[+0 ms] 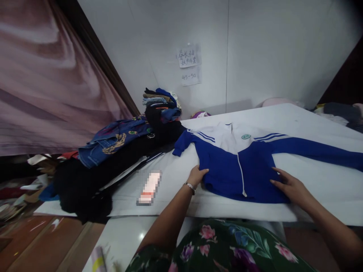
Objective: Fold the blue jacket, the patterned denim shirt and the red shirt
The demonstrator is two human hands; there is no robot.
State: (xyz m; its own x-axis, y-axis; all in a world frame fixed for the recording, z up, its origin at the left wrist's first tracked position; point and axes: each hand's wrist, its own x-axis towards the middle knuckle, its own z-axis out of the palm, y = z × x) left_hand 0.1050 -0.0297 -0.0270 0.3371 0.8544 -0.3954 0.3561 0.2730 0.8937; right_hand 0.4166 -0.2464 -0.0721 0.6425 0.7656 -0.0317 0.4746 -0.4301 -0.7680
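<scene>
A blue and white zip-up track jacket (224,166) lies front up on the white table, its zip closed and striped sleeves showing. The sleeve on the right stretches out along the table; the one on the left is bent and bunched by the dark clothes. My left hand (197,176), with a bracelet at the wrist, pinches the jacket's left side edge near the hem, and its other fingers are mostly hidden. At the opposite side edge, my right hand (289,187) rests with fingers apart, touching the blue cloth.
Black garments and a denim piece (113,139) are heaped on the left, with a folded clothes stack (161,100) behind. A blurred-out phone-like object (149,188) lies on the white table (176,204). Paper notes (189,56) hang on the wall. A pink curtain (51,75) hangs left.
</scene>
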